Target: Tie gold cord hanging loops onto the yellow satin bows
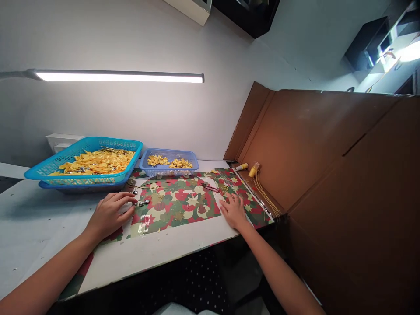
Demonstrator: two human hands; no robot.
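My left hand [111,214] rests at the left side of the camouflage-patterned sheet, thumb and fingers apart. Just past its fingertips lie several small shiny silver pieces [143,203], too small to name. Spread over the sheet's right part is my right hand [233,212], fingers apart and palm down, with nothing visible in it. Tiny gold-coloured bits [226,189] are scattered by its fingertips. A small red-handled tool [210,187], perhaps thread snips, lies behind that hand. The patterned sheet [187,210] with stars lies under both hands.
A turquoise basket [88,178] heaped with yellow ribbon-like pieces stands at the back left. Beside it, a smaller blue basket [169,172] holds two yellow piles. A tall cardboard sheet [321,144] walls the right side, near yellow cords [265,192]. A lamp [121,76] hangs above.
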